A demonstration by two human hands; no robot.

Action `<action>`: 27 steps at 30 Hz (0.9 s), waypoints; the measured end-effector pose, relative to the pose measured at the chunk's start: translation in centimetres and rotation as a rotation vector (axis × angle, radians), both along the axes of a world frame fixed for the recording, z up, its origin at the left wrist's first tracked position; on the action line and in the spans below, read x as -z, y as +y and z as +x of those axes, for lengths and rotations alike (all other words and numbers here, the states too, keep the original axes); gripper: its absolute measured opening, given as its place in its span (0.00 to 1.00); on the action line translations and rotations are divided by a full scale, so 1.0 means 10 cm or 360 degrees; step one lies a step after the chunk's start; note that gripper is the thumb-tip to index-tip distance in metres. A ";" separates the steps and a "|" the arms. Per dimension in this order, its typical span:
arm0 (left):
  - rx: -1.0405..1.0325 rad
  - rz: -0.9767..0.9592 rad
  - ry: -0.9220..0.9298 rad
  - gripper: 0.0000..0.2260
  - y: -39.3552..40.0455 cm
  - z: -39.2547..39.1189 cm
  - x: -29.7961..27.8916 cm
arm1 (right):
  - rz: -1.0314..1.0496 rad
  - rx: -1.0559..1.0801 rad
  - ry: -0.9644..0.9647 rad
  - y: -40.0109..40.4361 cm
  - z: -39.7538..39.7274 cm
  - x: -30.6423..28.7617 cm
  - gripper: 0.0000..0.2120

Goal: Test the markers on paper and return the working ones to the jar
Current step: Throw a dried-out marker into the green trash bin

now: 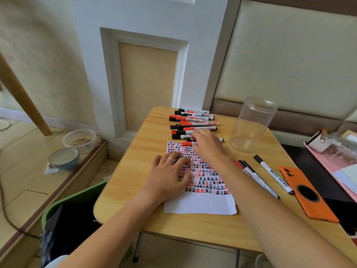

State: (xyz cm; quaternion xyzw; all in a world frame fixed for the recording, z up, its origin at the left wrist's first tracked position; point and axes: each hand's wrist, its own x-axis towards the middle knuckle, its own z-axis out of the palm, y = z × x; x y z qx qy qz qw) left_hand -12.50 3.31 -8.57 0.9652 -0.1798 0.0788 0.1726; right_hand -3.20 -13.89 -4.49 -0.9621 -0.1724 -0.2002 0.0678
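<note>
A white sheet of paper (201, 204), covered in red and black test marks on its upper part, lies on the small wooden table (150, 136). My left hand (170, 171) presses flat on the paper. My right hand (207, 144) reaches to the paper's far edge, its fingers curled around a red-capped marker (186, 143). Behind it lies a row of several red and black markers (195, 120). The clear plastic jar (251, 124) stands empty at the right. Three markers (258, 178) lie apart beside my right forearm.
An orange phone (309, 192) lies at the table's right edge. A pink tray (332, 151) with packaging sits further right. A green bin with a black bag (71, 219) stands left of the table. Two bowls (73, 149) rest on the floor step.
</note>
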 end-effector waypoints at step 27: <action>0.0598 -0.0240 -0.0206 0.20 -0.13 -0.22 -0.09 | -0.0033 -0.0468 -0.0358 -0.46 -1.54 0.17 0.06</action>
